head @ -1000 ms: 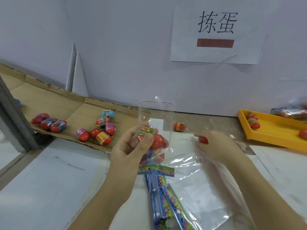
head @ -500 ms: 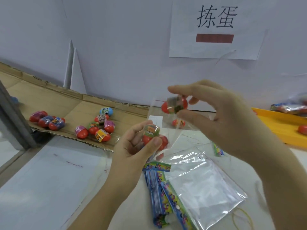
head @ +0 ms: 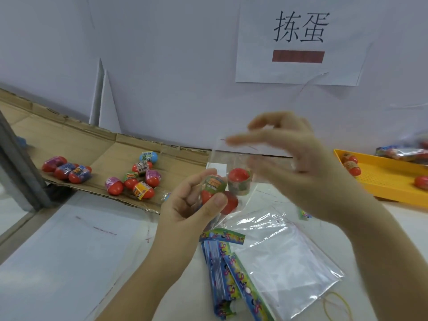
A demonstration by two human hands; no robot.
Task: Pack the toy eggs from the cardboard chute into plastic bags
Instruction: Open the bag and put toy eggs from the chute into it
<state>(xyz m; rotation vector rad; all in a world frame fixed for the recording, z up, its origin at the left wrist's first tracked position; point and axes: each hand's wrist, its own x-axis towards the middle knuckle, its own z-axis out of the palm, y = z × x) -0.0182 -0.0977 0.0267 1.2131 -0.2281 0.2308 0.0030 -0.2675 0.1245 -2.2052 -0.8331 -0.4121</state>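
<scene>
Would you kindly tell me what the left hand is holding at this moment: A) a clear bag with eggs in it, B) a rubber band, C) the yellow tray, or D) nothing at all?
A: the left hand has its fingers and thumb curled round the lower part of the clear bag, and red eggs show through the plastic just beside the thumb.

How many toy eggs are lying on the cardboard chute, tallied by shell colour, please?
Eggs showing red shell: 8
Light-blue egg: 1
Total on the cardboard chute: 9
A blurred bluish bit at the chute's edge is too unclear to count.
</scene>
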